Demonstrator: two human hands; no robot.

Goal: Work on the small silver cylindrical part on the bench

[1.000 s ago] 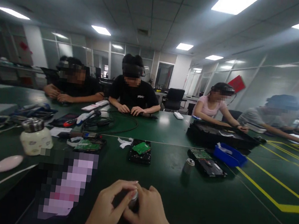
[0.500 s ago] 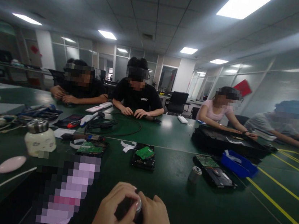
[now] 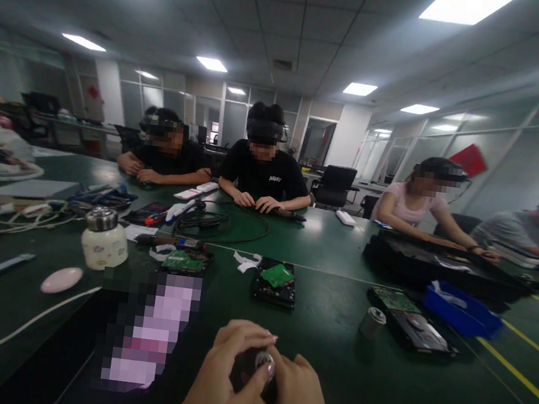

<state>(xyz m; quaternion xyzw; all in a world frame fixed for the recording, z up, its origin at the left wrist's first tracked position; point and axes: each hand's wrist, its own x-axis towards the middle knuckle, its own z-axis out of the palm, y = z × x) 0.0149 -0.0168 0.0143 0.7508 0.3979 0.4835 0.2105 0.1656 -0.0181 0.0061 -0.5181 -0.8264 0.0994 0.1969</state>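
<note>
My left hand (image 3: pixel 223 373) and my right hand (image 3: pixel 302 396) meet low in the middle of the head view, above the green table. Between their curled fingers is a small metal cylinder (image 3: pixel 264 360), its silver rim and slotted end turned up. My left thumb lies across that end; much of the body is hidden behind my fingers. A similar small metal cylinder (image 3: pixel 372 323) stands upright on the table, farther off to the right. Beyond my hands lies a black hard drive (image 3: pixel 282 297) with a loose green circuit board (image 3: pixel 278 274) on top.
An opened hard drive (image 3: pixel 423 332), a blue bin (image 3: pixel 462 314) and a large black tray (image 3: pixel 438 265) are on the right. At left are a cream jar (image 3: pixel 104 248), a pink oval object (image 3: pixel 61 280), a pixelated phone-like screen (image 3: pixel 172 311) and cables. Several people sit across the table (image 3: pixel 307 292).
The view has swung slightly left, so things sit farther right in the picture. The cylinder's end now faces me more, showing its slots. Both hands keep their hold.
</note>
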